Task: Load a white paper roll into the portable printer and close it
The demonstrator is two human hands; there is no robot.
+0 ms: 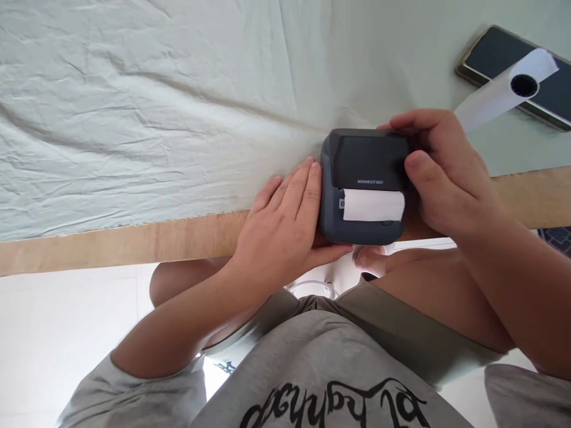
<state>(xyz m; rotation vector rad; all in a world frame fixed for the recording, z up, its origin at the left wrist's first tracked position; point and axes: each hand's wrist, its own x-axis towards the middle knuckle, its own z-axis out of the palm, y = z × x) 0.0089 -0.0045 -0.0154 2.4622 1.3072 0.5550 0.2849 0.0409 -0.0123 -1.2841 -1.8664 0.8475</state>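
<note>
A small dark label printer (pixel 363 157) stands at the table's front edge, between my two hands. A white strip of label paper (pixel 373 205) sticks out of the slot in its front. My left hand (pixel 289 220) lies along the printer's left side, with the fingers extended and the thumb below its front edge. On the right side my right hand (pixel 446 172) grips the printer, its thumb near the top right corner and its fingers curled round the back. The fingertips behind the printer are partly hidden.
A phone (pixel 493 53) lies at the upper right, with a rolled white sheet (pixel 491 98) partly over it. A creased pale cloth (pixel 156 131) covers the table, whose bare wooden edge (pixel 134 241) runs in front. My legs are below.
</note>
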